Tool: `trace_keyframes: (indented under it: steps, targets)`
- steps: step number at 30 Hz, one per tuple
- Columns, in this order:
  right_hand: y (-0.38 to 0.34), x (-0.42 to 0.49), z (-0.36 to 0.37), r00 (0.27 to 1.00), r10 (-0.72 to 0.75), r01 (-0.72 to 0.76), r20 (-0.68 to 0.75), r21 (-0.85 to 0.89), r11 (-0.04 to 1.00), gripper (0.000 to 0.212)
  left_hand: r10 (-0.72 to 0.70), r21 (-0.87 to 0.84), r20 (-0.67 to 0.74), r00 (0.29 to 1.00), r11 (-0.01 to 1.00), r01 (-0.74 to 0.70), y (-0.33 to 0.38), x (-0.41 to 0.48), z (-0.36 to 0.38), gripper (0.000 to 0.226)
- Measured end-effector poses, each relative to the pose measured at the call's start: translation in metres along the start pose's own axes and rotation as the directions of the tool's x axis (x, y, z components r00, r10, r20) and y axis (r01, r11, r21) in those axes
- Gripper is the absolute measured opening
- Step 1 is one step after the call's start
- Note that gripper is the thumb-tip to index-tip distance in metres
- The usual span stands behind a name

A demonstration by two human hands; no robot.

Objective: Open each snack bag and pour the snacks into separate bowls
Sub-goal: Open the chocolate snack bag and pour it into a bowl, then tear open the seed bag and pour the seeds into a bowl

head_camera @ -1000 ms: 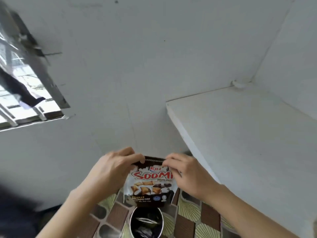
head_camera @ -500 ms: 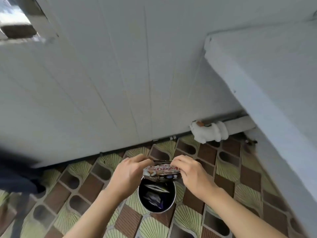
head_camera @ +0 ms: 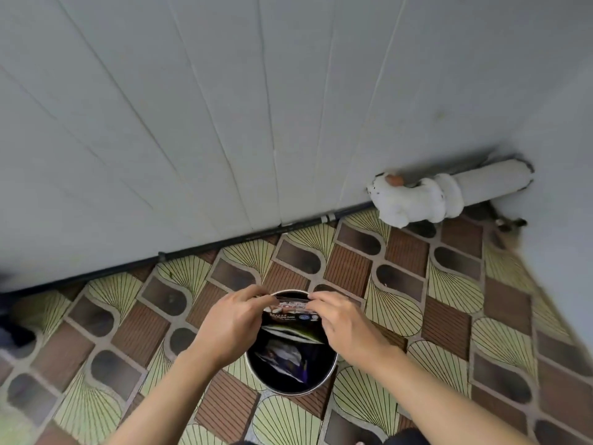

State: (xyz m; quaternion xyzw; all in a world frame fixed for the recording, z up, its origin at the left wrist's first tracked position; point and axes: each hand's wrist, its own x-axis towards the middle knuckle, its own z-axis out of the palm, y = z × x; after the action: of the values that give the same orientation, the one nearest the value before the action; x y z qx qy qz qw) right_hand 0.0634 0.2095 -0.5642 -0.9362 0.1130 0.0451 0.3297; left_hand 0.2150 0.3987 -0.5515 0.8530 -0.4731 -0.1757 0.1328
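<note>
One snack bag [head_camera: 290, 311], dark with red-and-white lettering, is held level over the far rim of a single round metal container [head_camera: 256, 370] standing on a patterned floor [head_camera: 449, 300]. Two bare hands pinch the bag's top edge from either side: the left hand [head_camera: 229, 326] has its fingers curled closed on the left corner, and the right hand [head_camera: 345, 326] grips the right corner in the same way, its fingers bent over the front of the pack. Whether the seal has parted cannot be told from this angle. Both forearms reach in from the bottom of the frame. Inside the container's dark interior lie crumpled foil wrappers [head_camera: 285, 354], at least two by the visible folds, one silver and one with a purple tinge; an exact count is not possible. The floor is tiled in brown squares, dark rounded shapes and pale green fans. Beyond it rises a grey panelled wall [head_camera: 224, 123], with one white pipe [head_camera: 449, 192] running along its base at the right.
</note>
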Motion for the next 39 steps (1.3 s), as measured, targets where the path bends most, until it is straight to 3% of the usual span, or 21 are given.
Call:
trace_keyframes:
  steps: [3,5,10,16,22,29,33,39]
  targets:
    - [0.002,-0.006,-0.003,0.999,0.025,-0.025,0.022,0.000,1.000,0.032,0.015,0.017,0.131,0.991,1.000,-0.018,0.002,0.002,0.000,0.030]
    - [-0.008,-0.011,-0.018,0.999,0.030,-0.030,0.017,-0.004,1.000,0.028,0.033,0.024,0.143,0.989,0.999,-0.037,0.012,0.003,-0.013,0.027]
    - [-0.057,-0.025,-0.101,0.996,0.035,-0.036,-0.080,-0.014,0.999,0.022,0.090,0.045,0.002,0.996,0.995,-0.090,0.068,0.004,-0.093,0.022]
    - [-0.137,-0.065,-0.255,0.969,0.003,-0.004,-0.246,-0.003,1.000,0.022,0.158,0.054,-0.197,0.968,0.987,-0.150,0.175,0.002,-0.254,0.021]
    - [-0.200,-0.138,-0.417,0.894,0.021,-0.004,-0.448,0.038,0.999,0.024,0.259,0.063,-0.300,0.918,0.966,-0.252,0.304,-0.004,-0.397,0.018]
    - [-0.209,-0.241,-0.549,0.729,0.036,-0.085,-0.684,-0.039,0.996,0.018,0.466,0.034,-0.428,0.774,0.864,-0.502,0.455,0.008,-0.462,0.007]
    - [-0.194,-0.305,-0.591,0.575,0.122,-0.196,-0.809,0.008,0.981,0.016,0.598,0.008,-0.421,0.682,0.754,-0.657,0.531,0.032,-0.469,0.021]
    - [-0.161,-0.399,-0.621,0.344,0.255,-0.404,-0.903,0.103,0.909,0.012,0.788,-0.051,-0.332,0.519,0.534,-0.844,0.640,0.068,-0.440,0.013]
